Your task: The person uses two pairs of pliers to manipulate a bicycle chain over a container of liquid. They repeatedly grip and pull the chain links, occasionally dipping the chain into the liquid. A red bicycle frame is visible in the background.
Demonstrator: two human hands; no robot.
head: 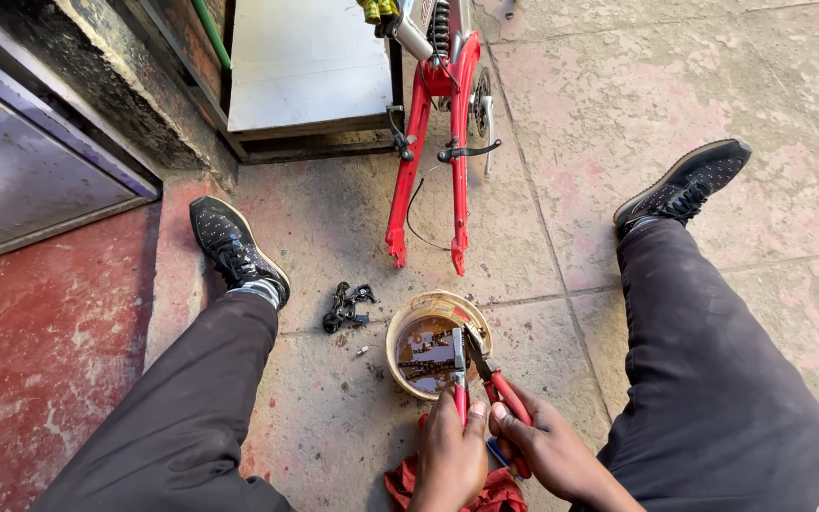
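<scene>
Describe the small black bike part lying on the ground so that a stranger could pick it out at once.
Start at the red bicycle frame standing upside down on the pavement, then drop to the round tub of dark liquid below its fork ends. Just left of that tub, near the left shoe, lies the black derailleur. It is the only loose, dark, knobbly metal piece there, apart from the tub.

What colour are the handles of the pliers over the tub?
Red, on the pliers held by both hands above the tub; head view.
</scene>
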